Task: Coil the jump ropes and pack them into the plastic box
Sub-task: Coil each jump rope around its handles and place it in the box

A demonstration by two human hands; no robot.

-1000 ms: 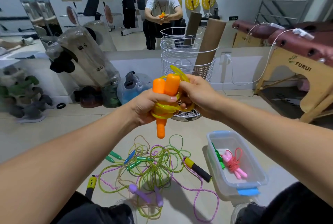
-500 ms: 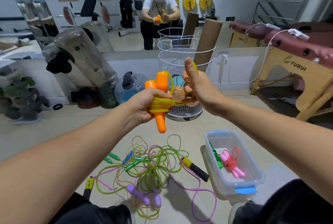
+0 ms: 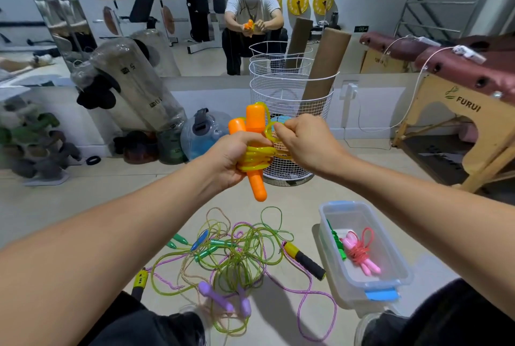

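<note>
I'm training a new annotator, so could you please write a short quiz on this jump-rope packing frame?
1. True or false: the pink jump rope already lies coiled inside the plastic box.
2. Which hand grips the orange handles? A) left hand B) right hand C) neither
3. Fill in: the right hand pinches a loop of the ______ cord wound round the handles.

Key: 1 true; 2 A; 3 yellow.
</note>
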